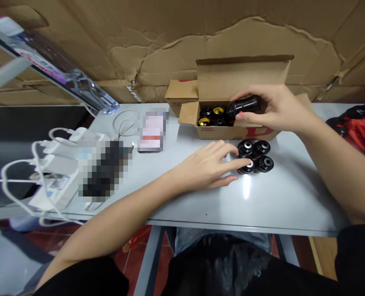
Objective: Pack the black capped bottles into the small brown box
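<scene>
My right hand [276, 109] grips a black lamp socket [243, 106], holding it sideways over the open cardboard box [232, 132]. Inside the box lie several more black sockets [212, 115] with brass-coloured insides. My left hand [211, 166] rests on the grey table [201, 197], fingers stretched out, its fingertips touching the front-left one of a small cluster of black sockets [256, 156] standing upright in front of the box.
A white power strip with plugs and cables [51, 164] sits at the left. A blurred flat item [151, 130] lies near the middle. A red bag with black parts [359, 123] is at the right. Cardboard sheets [182, 37] back the table.
</scene>
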`<state>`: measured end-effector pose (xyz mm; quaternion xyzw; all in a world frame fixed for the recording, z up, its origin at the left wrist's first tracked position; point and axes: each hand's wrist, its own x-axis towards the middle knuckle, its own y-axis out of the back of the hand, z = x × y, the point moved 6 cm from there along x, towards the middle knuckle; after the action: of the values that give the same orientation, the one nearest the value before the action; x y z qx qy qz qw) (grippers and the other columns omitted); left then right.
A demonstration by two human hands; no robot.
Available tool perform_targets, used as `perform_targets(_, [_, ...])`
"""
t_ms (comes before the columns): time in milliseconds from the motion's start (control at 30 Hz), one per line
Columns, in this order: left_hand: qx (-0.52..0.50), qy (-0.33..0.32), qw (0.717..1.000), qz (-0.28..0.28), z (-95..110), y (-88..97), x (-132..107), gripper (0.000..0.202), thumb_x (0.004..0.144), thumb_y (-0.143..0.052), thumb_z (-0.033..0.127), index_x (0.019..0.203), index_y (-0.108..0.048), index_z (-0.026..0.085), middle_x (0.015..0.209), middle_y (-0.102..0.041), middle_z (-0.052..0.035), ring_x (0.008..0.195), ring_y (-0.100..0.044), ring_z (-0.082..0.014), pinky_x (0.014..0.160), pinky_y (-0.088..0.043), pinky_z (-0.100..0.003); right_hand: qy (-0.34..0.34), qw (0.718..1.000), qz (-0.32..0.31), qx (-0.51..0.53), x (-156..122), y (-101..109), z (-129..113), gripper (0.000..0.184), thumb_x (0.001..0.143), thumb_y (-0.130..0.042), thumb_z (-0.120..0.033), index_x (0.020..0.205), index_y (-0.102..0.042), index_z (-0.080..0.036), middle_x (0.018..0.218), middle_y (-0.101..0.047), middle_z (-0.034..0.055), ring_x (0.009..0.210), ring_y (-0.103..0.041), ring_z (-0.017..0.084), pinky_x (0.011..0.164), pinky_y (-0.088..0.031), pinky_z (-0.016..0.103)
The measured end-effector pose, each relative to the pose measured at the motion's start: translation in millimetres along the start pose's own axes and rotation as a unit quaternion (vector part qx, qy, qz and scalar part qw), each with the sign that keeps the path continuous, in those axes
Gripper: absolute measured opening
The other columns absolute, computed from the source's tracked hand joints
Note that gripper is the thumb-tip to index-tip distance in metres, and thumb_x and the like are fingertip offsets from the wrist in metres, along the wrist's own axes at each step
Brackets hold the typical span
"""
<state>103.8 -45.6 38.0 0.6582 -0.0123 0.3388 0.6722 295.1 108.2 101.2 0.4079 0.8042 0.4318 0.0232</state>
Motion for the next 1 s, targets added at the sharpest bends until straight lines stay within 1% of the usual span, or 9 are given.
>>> perform_targets(133, [-0.021, -0.003, 1.000, 0.007, -1.1, 4.0, 0.3, 0.036, 0.123, -0.072, 0.036, 0.156, -0.066, 0.023, 0.148, -0.081, -0.0185, 0.122, -0.075, -0.0316, 0.103, -0.062, -0.045, -0.001, 1.000, -0.006, 0.017, 0.0, -2.7, -1.0, 0.043, 0.099, -0.096, -0.064, 0.132, -0.094, -0.036, 0.115, -0.090, 0.0044, 0.093, -0.075, 0.033, 0.083, -0.055, 0.047])
perform_targets(200, [-0.031, -0.009, 0.999, 0.010, -1.0, 6.5, 1.0, 0.030, 0.124, -0.072, 0.038, 0.149, -0.066, 0.021, 0.148, -0.083, -0.0183, 0.123, -0.076, -0.0313, 0.103, -0.061, -0.044, -0.009, 1.000, -0.012, 0.018, -0.2, -4.5, -0.7, 0.044, 0.099, -0.096, -0.066, 0.132, -0.094, -0.035, 0.110, -0.089, 0.0043, 0.089, -0.074, 0.032, 0.081, -0.054, 0.046])
perform_targets(267, [-0.043, -0.009, 0.999, 0.004, -1.9, 7.3, 1.5, 0.025, 0.126, -0.070, 0.039, 0.142, -0.067, 0.021, 0.141, -0.087, -0.0157, 0.119, -0.078, -0.0293, 0.099, -0.059, -0.041, -0.017, 1.000, -0.007, 0.010, -0.6, -4.5, 0.2, 0.046, 0.099, -0.096, -0.068, 0.130, -0.095, -0.034, 0.104, -0.088, 0.0042, 0.086, -0.073, 0.031, 0.079, -0.053, 0.046])
perform_targets(367, [-0.055, 0.007, 0.998, -0.012, -6.0, 6.5, 1.2, 0.023, 0.127, -0.066, 0.043, 0.137, -0.068, 0.022, 0.126, -0.089, -0.0104, 0.109, -0.080, -0.0264, 0.095, -0.057, -0.039, -0.020, 1.000, 0.014, -0.017, -1.8, -1.0, 0.4, 0.045, 0.098, -0.096, -0.071, 0.121, -0.096, -0.033, 0.103, -0.089, 0.0051, 0.090, -0.075, 0.033, 0.079, -0.054, 0.047])
perform_targets(467, [-0.041, 0.014, 0.999, -0.006, -10.0, 7.7, 0.3, 0.025, 0.128, -0.062, 0.042, 0.137, -0.069, 0.020, 0.124, -0.088, -0.0108, 0.108, -0.080, -0.0261, 0.095, -0.058, -0.038, -0.024, 0.998, 0.030, -0.041, -3.3, 2.8, -0.4, 0.042, 0.096, -0.096, -0.071, 0.113, -0.095, -0.033, 0.097, -0.088, 0.0047, 0.090, -0.075, 0.033, 0.077, -0.053, 0.046])
perform_targets(567, [-0.013, 0.023, 0.999, -0.020, -14.5, 6.6, -1.2, 0.030, 0.128, -0.059, 0.043, 0.142, -0.072, 0.020, 0.124, -0.086, -0.0114, 0.104, -0.079, -0.0260, 0.094, -0.058, -0.038, -0.029, 0.998, 0.018, -0.052, -3.9, 2.0, -1.0, 0.041, 0.096, -0.097, -0.069, 0.113, -0.094, -0.031, 0.089, -0.085, 0.0050, 0.087, -0.071, 0.030, 0.078, -0.051, 0.045])
perform_targets(733, [0.018, 0.048, 0.997, -0.053, -24.4, 3.7, -4.8, 0.034, 0.126, -0.064, 0.051, 0.140, -0.080, 0.024, 0.118, -0.083, -0.0104, 0.098, -0.075, -0.0256, 0.090, -0.057, -0.038, -0.027, 0.999, 0.006, -0.036, -1.8, -1.3, -0.9, 0.044, 0.096, -0.095, -0.072, 0.117, -0.093, -0.034, 0.093, -0.085, 0.0039, 0.087, -0.070, 0.031, 0.075, -0.051, 0.045])
perform_targets(867, [-0.009, 0.068, 0.994, -0.081, -31.8, 1.0, -6.5, 0.043, 0.126, -0.066, 0.062, 0.137, -0.081, 0.023, 0.109, -0.082, -0.0082, 0.097, -0.075, -0.0259, 0.093, -0.057, -0.038, -0.013, 1.000, 0.000, -0.016, 0.9, -3.5, -0.8, 0.043, 0.095, -0.096, -0.066, 0.119, -0.090, -0.031, 0.091, -0.080, 0.0020, 0.075, -0.063, 0.025, 0.074, -0.048, 0.043])
perform_targets(1000, [-0.044, 0.074, 0.993, -0.082, -35.4, 0.0, -7.8, 0.051, 0.125, -0.066, 0.069, 0.138, -0.080, 0.022, 0.108, -0.085, -0.0079, 0.098, -0.077, -0.0264, 0.095, -0.058, -0.039, -0.002, 1.000, -0.001, 0.002, 1.7, -5.0, -2.4, 0.039, 0.096, -0.096, -0.059, 0.117, -0.088, -0.027, 0.091, -0.077, 0.0017, 0.070, -0.056, 0.020, 0.073, -0.045, 0.040])
